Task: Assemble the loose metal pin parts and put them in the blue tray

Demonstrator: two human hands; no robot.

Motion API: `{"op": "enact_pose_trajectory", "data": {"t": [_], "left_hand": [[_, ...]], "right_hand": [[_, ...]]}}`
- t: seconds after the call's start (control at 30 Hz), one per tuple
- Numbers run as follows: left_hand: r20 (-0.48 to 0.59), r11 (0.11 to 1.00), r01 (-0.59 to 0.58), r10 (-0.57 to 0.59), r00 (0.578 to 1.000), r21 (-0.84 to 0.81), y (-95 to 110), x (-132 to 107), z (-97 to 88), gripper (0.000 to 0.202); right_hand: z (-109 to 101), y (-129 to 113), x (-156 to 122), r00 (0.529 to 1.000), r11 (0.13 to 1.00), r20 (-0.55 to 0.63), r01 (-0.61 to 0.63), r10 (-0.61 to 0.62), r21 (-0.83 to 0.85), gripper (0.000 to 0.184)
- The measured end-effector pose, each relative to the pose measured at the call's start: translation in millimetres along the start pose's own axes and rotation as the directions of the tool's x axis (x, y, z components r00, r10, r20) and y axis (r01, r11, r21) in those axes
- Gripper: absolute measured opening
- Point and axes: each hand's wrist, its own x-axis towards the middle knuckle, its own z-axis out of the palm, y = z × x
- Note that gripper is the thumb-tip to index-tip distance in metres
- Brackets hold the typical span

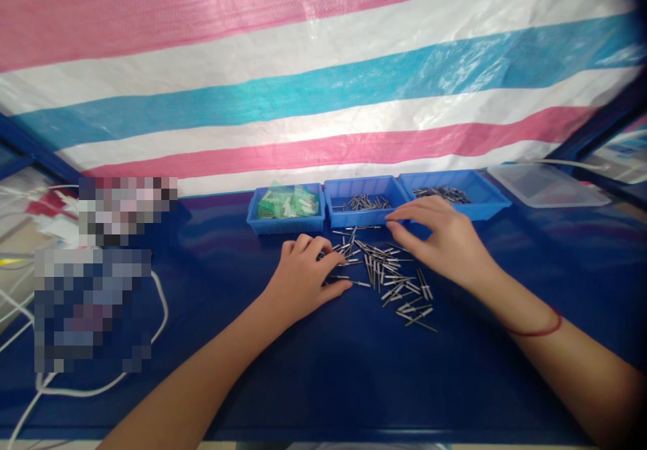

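Note:
Silver blind rivets (377,268) lie in a loose pile on the dark blue tabletop, several crossing one another. At the pile's left edge is my left hand (303,278), palm down, its fingers bent but thumb and forefinger apart, with rivets showing in the gap. My right hand (447,241) is over the pile's far right side, near the front wall of the middle blue bin (348,218). Its thumb and forefinger are pinched together. The end of one rivet shows beside those fingertips; whether they grip it is unclear.
More rivets lie in the middle bin and in the right blue bin (488,206). Green-and-clear packets (288,204) fill the left blue bin (288,226). A clear plastic lid (548,186) is at the right. White cables (162,295) run along the left side. A striped sheet (303,100) hangs behind.

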Motion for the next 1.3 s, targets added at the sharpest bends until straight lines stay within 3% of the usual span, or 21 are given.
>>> {"op": "enact_pose_trajectory", "data": {"t": [0.17,0.33,0.47,0.6,0.8,0.9,1.0,1.17,1.3], "left_hand": [[0.031,0.997,-0.074,0.074,0.997,-0.004,4.6,2.2,4.3,0.018],[-0.046,0.998,-0.066,0.066,0.997,-0.003,5.5,4.1,9.7,0.015],[-0.146,0.977,-0.026,-0.006,0.989,-0.214,6.7,5.1,6.2,0.017],[-0.261,0.877,-0.024,-0.116,0.958,-0.479,11.6,4.1,0.9,0.018],[-0.271,0.778,0.057,-0.285,0.919,-0.626,17.1,2.8,-0.6,0.016],[-0.272,0.769,0.056,-0.291,0.917,-0.636,17.6,3.3,0.0,0.017],[-0.234,0.774,0.04,-0.239,0.942,-0.632,18.7,3.8,1.6,0.015],[-0.133,0.741,0.033,-0.164,0.977,-0.671,22.4,4.9,3.8,0.021],[-0.076,0.693,0.11,-0.232,0.97,-0.712,23.9,6.0,4.5,0.021]], "right_hand": [[8.8,-20.5,-4.6,0.978,0.981,0.151,0.124,-0.147,0.146,0.01],[7.8,-31.5,-6.6,0.93,0.953,0.279,0.167,-0.238,0.254,0.01],[9.1,-39.0,-7.3,0.922,0.94,0.302,0.144,-0.241,0.31,0.016],[12.8,-42.4,-10.1,0.941,0.903,0.267,0.08,-0.208,0.422,0.021],[16.3,-45.0,-12.7,0.969,0.799,0.238,-0.092,-0.066,0.595,0.01],[15.8,-45.9,-12.5,0.964,0.748,0.246,-0.234,0.098,0.622,0.01],[14.2,-46.4,-12.6,0.937,0.698,0.242,-0.349,0.252,0.625,0.012],[11.5,-49.7,-13.4,0.946,0.697,0.231,-0.323,0.225,0.641,0.012],[12.2,-53.8,-14.4,0.948,0.651,0.213,-0.318,0.237,0.689,0.011]]}}
